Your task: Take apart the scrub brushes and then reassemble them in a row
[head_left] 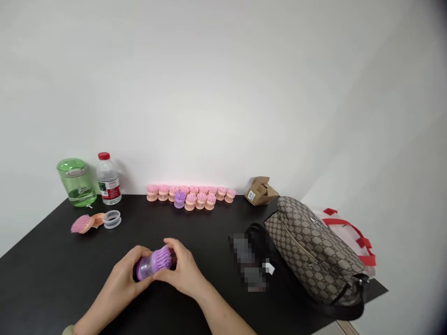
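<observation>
Both hands hold one purple bristle brush [148, 266] with a clear middle section, tipped sideways so its bristles point right. My left hand [127, 274] wraps round the base end. My right hand [182, 270] has its fingers about the bristle end, with the thumb below it. Farther off, in the back left of the table, lie a pink brush head [83, 224], an orange part [98, 219] and a clear ring-shaped piece [112, 219]. Along the wall stand several pink brushes [190, 201] and a single purple brush [179, 199].
On the black table [63, 270], a green container [77, 184] and a red-capped bottle [108, 179] stand at the back left. A small cardboard box [261, 190], a patterned bag [314, 251], a white-and-red bag [349, 232] and a blurred-out object [248, 263] lie to the right.
</observation>
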Tool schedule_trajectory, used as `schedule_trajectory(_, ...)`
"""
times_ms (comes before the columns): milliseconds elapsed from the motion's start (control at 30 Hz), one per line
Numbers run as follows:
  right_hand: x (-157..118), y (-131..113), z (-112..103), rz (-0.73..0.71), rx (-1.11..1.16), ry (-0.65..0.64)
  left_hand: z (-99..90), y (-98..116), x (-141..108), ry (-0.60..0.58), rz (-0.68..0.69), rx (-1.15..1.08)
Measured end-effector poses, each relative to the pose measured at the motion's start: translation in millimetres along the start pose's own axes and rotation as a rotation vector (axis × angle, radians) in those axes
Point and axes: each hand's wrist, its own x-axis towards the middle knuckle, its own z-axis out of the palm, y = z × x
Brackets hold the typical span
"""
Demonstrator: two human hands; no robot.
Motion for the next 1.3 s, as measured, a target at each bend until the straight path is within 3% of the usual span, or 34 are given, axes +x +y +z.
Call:
schedule_trajectory(100,0,0,0,-0.039,-0.073,0.001,4.0,-3,0,0.033,0.077,0.064)
schedule_trajectory(200,-1,2,1,-0.125,-0.022,-0.034,4.5,-8,1,0.026,0.049,0.089)
schedule_trajectory(400,2,13,9,0.141,0.071,-0.006,5.4,-8,2,0.052,0.034,0.067)
schedule_trajectory(600,1,9,6,-0.068,0.064,-0.033,4.1,1,3,-0.037,-0.092,-0.044)
schedule_trajectory(733,0,9,6,0.158,0.072,-0.018,3.8,2,3,-0.018,-0.103,-0.099)
schedule_trajectory(800,1,7,5,0.183,0.032,-0.005,4.5,1,3,-0.022,-0.108,-0.132)
schedule_trajectory(1000,-1,4,0,-0.072,0.171,-0.092,-2.6,7,1,-0.221,-0.259,-0.455)
schedule_trajectory(1167,0,15,5,0.100,0.219,-0.073,-9.2,17,-1,-0.295,-0.306,-0.602)
schedule_trajectory(1300,0,13,2,0.020,0.315,-0.169,-12.0,14,-4,-0.353,-0.357,-0.734)
